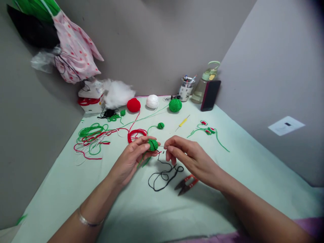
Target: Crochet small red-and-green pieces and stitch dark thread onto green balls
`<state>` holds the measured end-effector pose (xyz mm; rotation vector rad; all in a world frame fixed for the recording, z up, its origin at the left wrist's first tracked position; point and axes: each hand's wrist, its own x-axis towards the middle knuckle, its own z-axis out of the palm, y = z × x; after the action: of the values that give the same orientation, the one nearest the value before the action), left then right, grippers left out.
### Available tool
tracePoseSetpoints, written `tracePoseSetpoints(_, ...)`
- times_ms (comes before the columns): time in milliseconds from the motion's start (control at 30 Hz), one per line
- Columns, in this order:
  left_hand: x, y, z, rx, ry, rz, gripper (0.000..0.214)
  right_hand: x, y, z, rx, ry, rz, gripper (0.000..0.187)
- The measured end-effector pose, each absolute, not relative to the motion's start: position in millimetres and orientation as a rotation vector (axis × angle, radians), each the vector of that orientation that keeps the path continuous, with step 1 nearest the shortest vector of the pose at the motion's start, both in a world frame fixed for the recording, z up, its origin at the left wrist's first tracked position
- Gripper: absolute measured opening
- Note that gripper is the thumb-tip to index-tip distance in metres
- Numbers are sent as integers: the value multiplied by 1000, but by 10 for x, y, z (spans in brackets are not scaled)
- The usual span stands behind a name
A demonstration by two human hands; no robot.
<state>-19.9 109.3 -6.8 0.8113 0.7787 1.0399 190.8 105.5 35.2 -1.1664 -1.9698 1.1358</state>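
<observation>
Between the thumb and fingers of my left hand (pixel 135 153) is a small green crocheted ball (pixel 153 145) with black yarn lines across it. My right hand (pixel 183 152) pinches a thin needle (pixel 162 146), whose other end reaches the ball's right side. From the ball a black yarn strand (pixel 162 179) runs down and lies in loose loops on the table. Orange-handled thread snips (pixel 186 184) lie below my right hand, partly under the forearm. Green yarn tails hang under my left hand.
Behind my hands lie a small green ball (pixel 160 126), a yellow crochet hook (pixel 182 122) and red, white and green yarn balls (pixel 175 105). Loose yarn (pixel 92 138) spreads at left, small crocheted pieces (pixel 209 131) at right. A phone (pixel 211 96) leans against a bottle (pixel 199 89).
</observation>
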Motion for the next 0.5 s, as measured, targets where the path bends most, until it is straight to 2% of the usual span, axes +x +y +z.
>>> tracePoseSetpoints(133, -197, 1095, -69, 824, 777, 1039, 17, 1886, 1041, 267, -1073, -2002, 684, 15)
tracePoseSetpoints(200, -196, 1093, -71, 826, 778, 1047, 17, 1881, 1032, 261, -1052, -2004, 603, 17)
tracePoseSetpoints(500, -172, 1079, -20, 866, 825, 1092, 18, 1816, 972, 227, -1248, -1909, 1083, 13)
